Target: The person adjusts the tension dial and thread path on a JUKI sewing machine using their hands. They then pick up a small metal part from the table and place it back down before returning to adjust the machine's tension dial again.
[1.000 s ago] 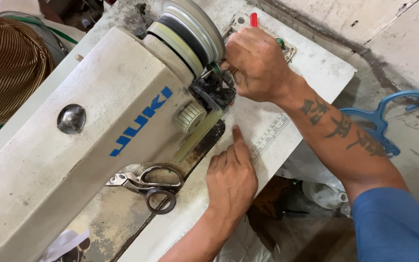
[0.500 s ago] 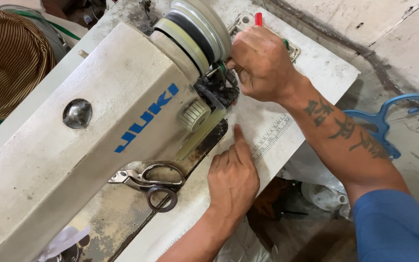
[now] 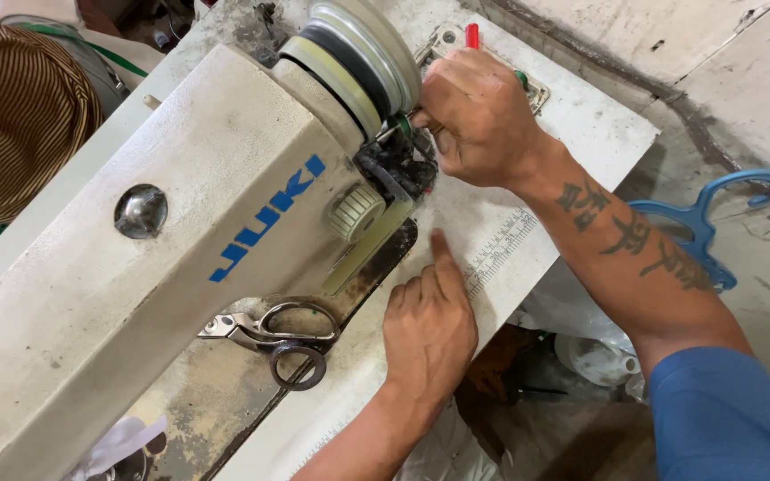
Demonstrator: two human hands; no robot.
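A dirty cream sewing machine [image 3: 180, 258] lies across the white table [image 3: 581, 134]. My right hand [image 3: 479, 116] is closed around a small tool with a red end [image 3: 471, 36] and a green part. Its thin metal tip [image 3: 392, 131] reaches into the dark mechanism just below the handwheel [image 3: 363, 53]. My left hand [image 3: 430, 325] rests palm down on the table beside the machine base, holding nothing, its index finger stretched toward the mechanism. A ribbed dial [image 3: 356, 212] sits between the two hands.
Metal scissors [image 3: 269, 338] lie on the machine bed left of my left hand. A ruler scale [image 3: 501, 245] is printed along the table edge. A blue plastic piece [image 3: 710, 223] lies on the floor at right. A person in brown striped cloth [image 3: 20, 107] is at top left.
My right hand has stayed pressed at the mechanism under the handwheel, shifting only slightly. My left hand has not moved on the table.
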